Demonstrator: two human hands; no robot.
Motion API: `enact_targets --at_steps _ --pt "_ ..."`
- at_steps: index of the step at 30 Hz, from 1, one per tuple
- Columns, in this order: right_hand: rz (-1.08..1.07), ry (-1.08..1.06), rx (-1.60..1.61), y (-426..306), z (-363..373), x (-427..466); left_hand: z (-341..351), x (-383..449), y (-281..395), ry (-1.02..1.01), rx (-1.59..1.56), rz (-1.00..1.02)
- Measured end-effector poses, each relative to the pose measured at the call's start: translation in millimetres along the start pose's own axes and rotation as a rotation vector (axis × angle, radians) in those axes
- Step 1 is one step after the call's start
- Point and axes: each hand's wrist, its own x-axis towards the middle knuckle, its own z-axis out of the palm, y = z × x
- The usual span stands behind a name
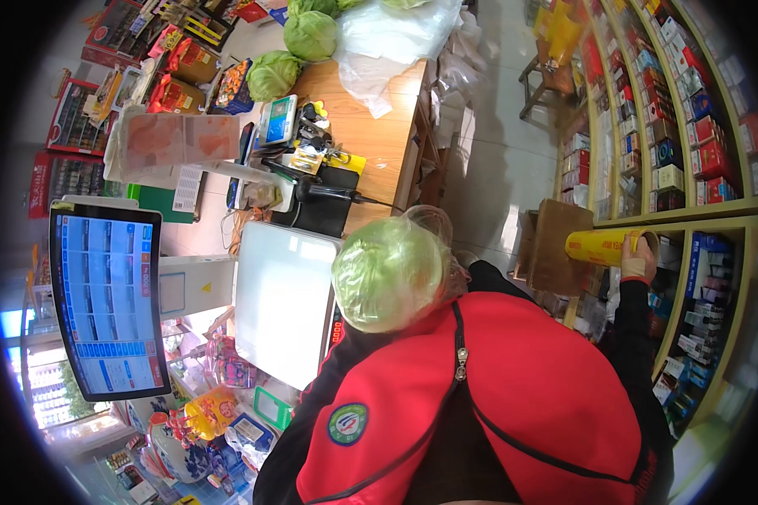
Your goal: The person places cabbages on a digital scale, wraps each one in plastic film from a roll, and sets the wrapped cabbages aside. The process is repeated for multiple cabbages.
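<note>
A round green cabbage [388,274] in clear plastic is held up in front of my chest, beside the white scale plate [284,303]. My left sleeve runs up beneath it; my left hand is hidden behind the cabbage and plastic, which rest on it. Far out to the right, my right hand [641,260] grips one end of a yellow roll of plastic wrap [597,247], near the shelves and a brown cardboard box [557,247]. A black handheld scanner [328,191] lies on the counter above the scale.
On the wooden counter [379,145] are more cabbages [273,75], plastic sheets [388,35] and a payment device [278,120]. A monitor [110,300] stands left of the scale. Shelves of boxed goods [676,221] line the right; a wooden stool [546,79] stands farther off.
</note>
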Motion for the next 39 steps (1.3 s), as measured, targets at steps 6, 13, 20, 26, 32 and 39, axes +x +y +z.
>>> enact_targets --at_steps 6,13,20,26,32,39 --pt "-0.082 0.192 0.416 -89.8 -55.1 30.3 4.0 2.2 4.0 -0.027 0.035 0.042" --pt "-0.232 -0.880 1.744 -336.8 -102.0 -27.9 5.4 -10.9 -2.0 -0.039 -0.044 0.000" --pt "0.145 -1.006 1.580 -373.1 -111.8 -45.6 -3.3 -31.8 -3.8 -0.026 -0.024 0.049" --pt "0.159 -1.183 1.722 -378.5 -88.7 -66.7 -7.4 -35.1 -1.8 -0.031 -0.005 0.048" --pt "0.226 -1.523 1.828 -383.9 -62.3 -63.9 2.5 -48.9 17.8 -0.014 0.214 0.015" --pt "0.264 -1.907 1.630 -406.3 -86.1 -92.9 3.2 -15.3 62.1 0.100 0.297 0.163"
